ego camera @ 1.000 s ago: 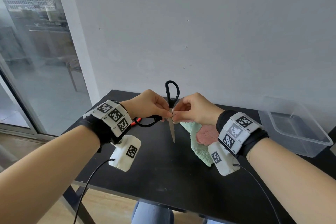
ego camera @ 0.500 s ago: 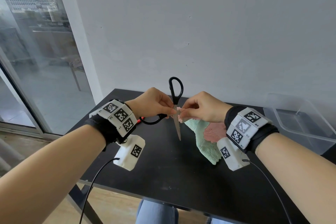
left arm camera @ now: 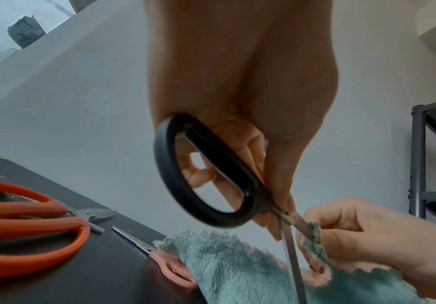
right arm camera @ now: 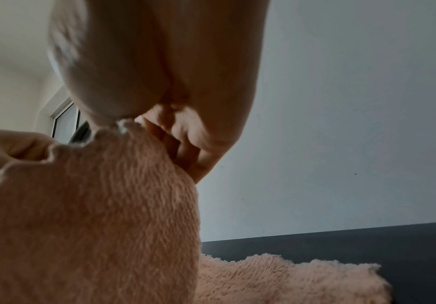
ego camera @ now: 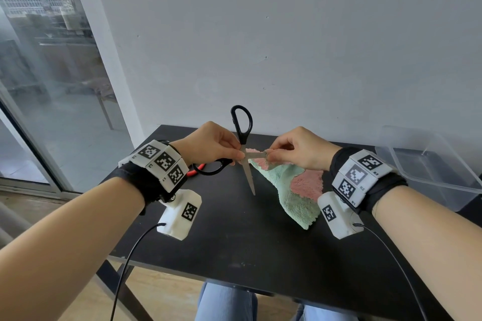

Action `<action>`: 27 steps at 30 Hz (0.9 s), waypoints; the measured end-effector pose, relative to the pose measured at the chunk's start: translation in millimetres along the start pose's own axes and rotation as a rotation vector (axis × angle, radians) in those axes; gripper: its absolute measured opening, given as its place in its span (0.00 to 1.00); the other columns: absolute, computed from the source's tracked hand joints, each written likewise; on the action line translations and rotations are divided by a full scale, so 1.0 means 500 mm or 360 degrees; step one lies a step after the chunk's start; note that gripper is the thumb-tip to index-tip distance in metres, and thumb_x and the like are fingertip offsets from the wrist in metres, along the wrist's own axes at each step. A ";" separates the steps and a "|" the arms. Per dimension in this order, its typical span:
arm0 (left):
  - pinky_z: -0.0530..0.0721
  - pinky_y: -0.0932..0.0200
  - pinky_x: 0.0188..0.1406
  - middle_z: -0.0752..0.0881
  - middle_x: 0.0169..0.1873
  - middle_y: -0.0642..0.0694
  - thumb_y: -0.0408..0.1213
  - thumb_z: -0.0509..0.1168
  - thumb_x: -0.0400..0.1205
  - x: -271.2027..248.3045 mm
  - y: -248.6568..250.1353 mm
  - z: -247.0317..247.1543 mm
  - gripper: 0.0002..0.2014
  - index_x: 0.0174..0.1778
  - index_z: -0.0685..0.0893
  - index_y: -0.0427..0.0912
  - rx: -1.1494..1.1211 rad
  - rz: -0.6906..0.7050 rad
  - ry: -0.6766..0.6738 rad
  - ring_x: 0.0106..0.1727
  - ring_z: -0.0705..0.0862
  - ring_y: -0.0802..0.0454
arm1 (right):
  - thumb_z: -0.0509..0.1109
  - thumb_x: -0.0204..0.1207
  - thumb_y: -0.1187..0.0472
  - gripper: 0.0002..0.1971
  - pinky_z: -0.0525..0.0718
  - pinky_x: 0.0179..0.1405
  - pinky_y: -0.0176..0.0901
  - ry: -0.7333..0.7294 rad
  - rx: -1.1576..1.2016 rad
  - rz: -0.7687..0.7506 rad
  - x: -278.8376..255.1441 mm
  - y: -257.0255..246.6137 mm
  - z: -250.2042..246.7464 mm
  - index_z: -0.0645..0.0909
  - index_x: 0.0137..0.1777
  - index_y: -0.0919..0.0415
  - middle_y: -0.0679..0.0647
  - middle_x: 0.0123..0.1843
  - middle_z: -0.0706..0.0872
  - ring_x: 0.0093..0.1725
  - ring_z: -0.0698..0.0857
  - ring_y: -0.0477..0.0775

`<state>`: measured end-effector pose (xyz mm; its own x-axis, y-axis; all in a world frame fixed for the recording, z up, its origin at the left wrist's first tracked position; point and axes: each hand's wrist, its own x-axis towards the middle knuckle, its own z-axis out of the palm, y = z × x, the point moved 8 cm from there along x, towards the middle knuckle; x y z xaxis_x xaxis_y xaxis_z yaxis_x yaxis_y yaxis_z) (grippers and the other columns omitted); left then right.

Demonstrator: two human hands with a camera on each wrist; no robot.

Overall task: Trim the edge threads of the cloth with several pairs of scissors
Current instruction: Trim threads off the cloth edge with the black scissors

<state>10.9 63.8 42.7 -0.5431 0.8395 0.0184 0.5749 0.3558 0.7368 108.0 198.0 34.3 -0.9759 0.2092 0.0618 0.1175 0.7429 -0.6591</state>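
Observation:
My left hand [ego camera: 234, 156] grips black-handled scissors [ego camera: 241, 128] near the pivot, above the table. They are spread wide: one loop [left arm camera: 206, 181] points up, the other to the lower left, one blade hangs down and the other lies level toward my right hand [ego camera: 271, 156]. The right hand pinches the raised edge of a fluffy green and pink cloth [ego camera: 292, 190], and the level blade meets that edge [left arm camera: 312, 232] at the fingertips. The rest of the cloth droops onto the table; its pink side [right arm camera: 94, 205] fills the right wrist view.
Orange-handled scissors [left arm camera: 30, 226] and small pink-handled scissors [left arm camera: 170, 265] lie on the black table [ego camera: 234, 242] under and left of my left hand. A clear plastic tub [ego camera: 427, 169] stands at the right edge. A grey wall is behind, a glass door to the left.
My hands have moved slightly apart. The second blade now shows between them, lying across the pinched cloth edge. More of the cloth is spread out below my right hand.

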 end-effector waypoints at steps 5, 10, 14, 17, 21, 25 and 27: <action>0.75 0.80 0.36 0.89 0.30 0.52 0.34 0.75 0.75 -0.003 0.000 -0.009 0.03 0.42 0.89 0.39 0.0019 0.0003 0.0044 0.29 0.83 0.70 | 0.75 0.74 0.59 0.02 0.74 0.35 0.28 0.0056 0.0104 0.0002 -0.005 0.017 -0.010 0.89 0.44 0.56 0.51 0.37 0.88 0.33 0.79 0.38; 0.77 0.78 0.36 0.88 0.25 0.56 0.34 0.74 0.75 -0.011 -0.023 -0.026 0.03 0.37 0.89 0.42 0.0042 -0.0051 0.0050 0.28 0.82 0.68 | 0.76 0.72 0.62 0.06 0.79 0.43 0.23 0.0247 0.0167 0.0074 -0.022 0.065 -0.042 0.90 0.46 0.64 0.49 0.43 0.90 0.43 0.86 0.43; 0.78 0.73 0.39 0.90 0.30 0.49 0.36 0.74 0.75 -0.018 -0.035 -0.031 0.03 0.37 0.90 0.43 0.0026 -0.0087 0.0016 0.32 0.83 0.63 | 0.76 0.72 0.62 0.07 0.81 0.45 0.23 0.0429 0.0314 0.0075 -0.030 0.081 -0.070 0.89 0.47 0.66 0.55 0.44 0.90 0.43 0.87 0.46; 0.78 0.76 0.38 0.90 0.32 0.46 0.37 0.74 0.75 -0.019 -0.021 -0.003 0.04 0.34 0.89 0.44 0.0014 -0.0065 -0.0116 0.32 0.83 0.63 | 0.76 0.72 0.62 0.08 0.82 0.49 0.27 0.0482 0.0433 0.0011 -0.022 0.056 -0.067 0.89 0.48 0.66 0.60 0.47 0.91 0.47 0.88 0.51; 0.79 0.75 0.42 0.90 0.32 0.47 0.36 0.75 0.75 -0.017 -0.001 0.032 0.04 0.38 0.91 0.40 0.0000 -0.0051 -0.0267 0.35 0.85 0.60 | 0.77 0.71 0.61 0.04 0.83 0.51 0.29 0.0364 0.0513 -0.0066 -0.009 -0.001 -0.035 0.89 0.45 0.59 0.55 0.46 0.91 0.44 0.87 0.45; 0.77 0.78 0.38 0.90 0.34 0.46 0.34 0.74 0.76 -0.010 0.015 0.041 0.07 0.44 0.90 0.34 -0.0019 -0.0019 -0.0229 0.33 0.85 0.63 | 0.78 0.70 0.60 0.03 0.82 0.51 0.26 0.0186 0.0448 -0.0124 -0.001 -0.037 0.008 0.90 0.43 0.56 0.49 0.43 0.92 0.44 0.88 0.39; 0.80 0.76 0.41 0.90 0.33 0.47 0.34 0.74 0.75 -0.008 0.015 0.034 0.05 0.43 0.90 0.36 -0.0047 -0.0014 -0.0165 0.34 0.85 0.64 | 0.78 0.71 0.60 0.05 0.83 0.51 0.27 0.0100 0.0466 -0.0109 -0.001 -0.037 0.022 0.90 0.45 0.59 0.51 0.43 0.92 0.44 0.89 0.40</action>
<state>27.7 70.3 36.8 -0.4808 0.8750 -0.0571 0.5514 0.3524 0.7562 104.4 177.2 38.4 -0.9653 0.2109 0.1539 -0.0150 0.5437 -0.8391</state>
